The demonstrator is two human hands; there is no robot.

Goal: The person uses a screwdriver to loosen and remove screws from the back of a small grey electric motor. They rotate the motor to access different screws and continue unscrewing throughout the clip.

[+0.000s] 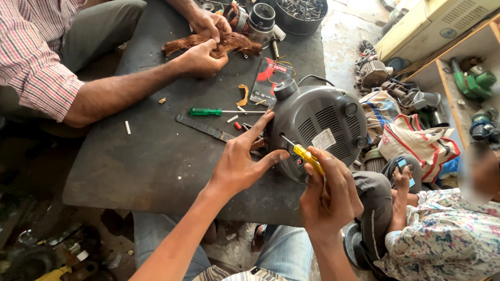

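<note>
A grey round appliance base (317,127) lies bottom-up on the dark worktable (156,166), with vent slots, rubber feet and a white label. My left hand (242,161) presses against its left side, fingers spread. My right hand (328,195) grips a yellow-handled screwdriver (304,155) whose tip touches the base's underside near the left edge.
Across the table another person's two hands (205,49) pull at a bundle of copper wire (229,42). A green screwdriver (213,111), a flat metal file (203,127), a red-and-black packet (268,78) and a bowl of parts (302,13) lie about. A seated person (442,234) is at right.
</note>
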